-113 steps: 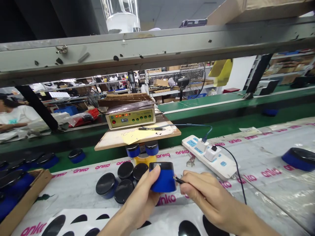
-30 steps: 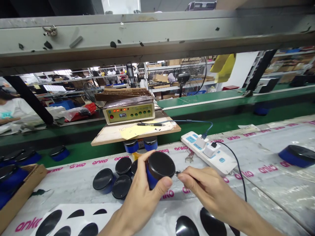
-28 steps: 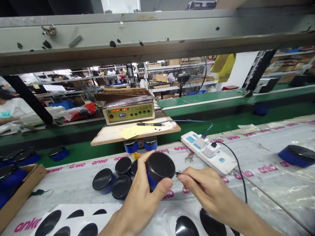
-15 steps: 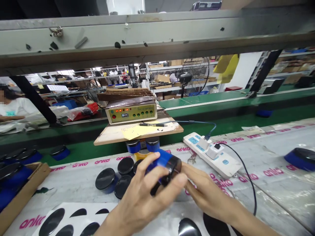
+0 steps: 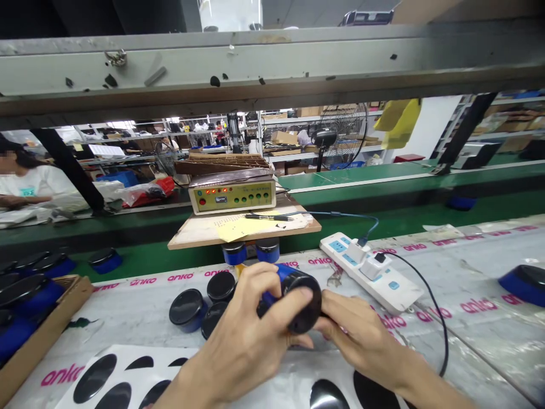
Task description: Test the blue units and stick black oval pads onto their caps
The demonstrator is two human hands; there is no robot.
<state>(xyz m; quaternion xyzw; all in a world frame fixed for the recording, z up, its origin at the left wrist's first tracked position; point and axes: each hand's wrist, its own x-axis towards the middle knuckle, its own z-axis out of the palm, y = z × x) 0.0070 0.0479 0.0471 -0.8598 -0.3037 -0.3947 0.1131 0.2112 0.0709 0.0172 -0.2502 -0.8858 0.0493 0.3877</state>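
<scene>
My left hand (image 5: 255, 324) is wrapped round a short blue cylinder with a glossy black end (image 5: 307, 301), its thumb lying across the black face. The cylinder is held tilted above the table, black end toward me and to the right. At its right edge is my right hand (image 5: 355, 324), fingers pinched together. What lies between those fingertips, if anything, is hidden. Similar black-topped blue cylinders (image 5: 187, 310) stand just left of and behind my left hand. A white sheet of black oval stickers (image 5: 116, 355) lies at front left; more black ovals (image 5: 327, 395) lie below my hands.
A white power strip (image 5: 370, 272) with plugs and cables lies to the right. Behind stands a control box (image 5: 233, 196) on a wooden board (image 5: 191, 233). A cardboard box (image 5: 51, 318) of blue cylinders is at left. An overhead beam (image 5: 272, 68) crosses above; a person (image 5: 34, 179) sits far left.
The cylinder has turned in my left hand, so its black end now faces me more fully. My left thumb has moved onto that face. My right hand stays at its right edge.
</scene>
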